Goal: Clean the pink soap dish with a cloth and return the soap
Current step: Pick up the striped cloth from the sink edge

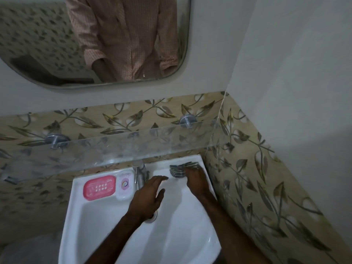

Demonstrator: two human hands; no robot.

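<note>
The pink soap dish (pixel 99 187) lies empty on the sink's back left ledge, its drain slots showing. Beside it on the right sits a white wrapped soap bar (pixel 124 184). A dark striped cloth (pixel 181 169) lies on the sink's back right ledge. My right hand (pixel 196 181) rests on the cloth's near edge, fingers curled onto it. My left hand (pixel 149 197) hovers over the basin just right of the tap, fingers spread, holding nothing.
A white corner sink (pixel 99 225) with a steel tap (pixel 138 173) and a drain (pixel 152 218) half hidden under my left wrist. A clear glass shelf (pixel 118 147) juts out above the ledge. A mirror (pixel 95 39) hangs above; tiled walls close in on the right.
</note>
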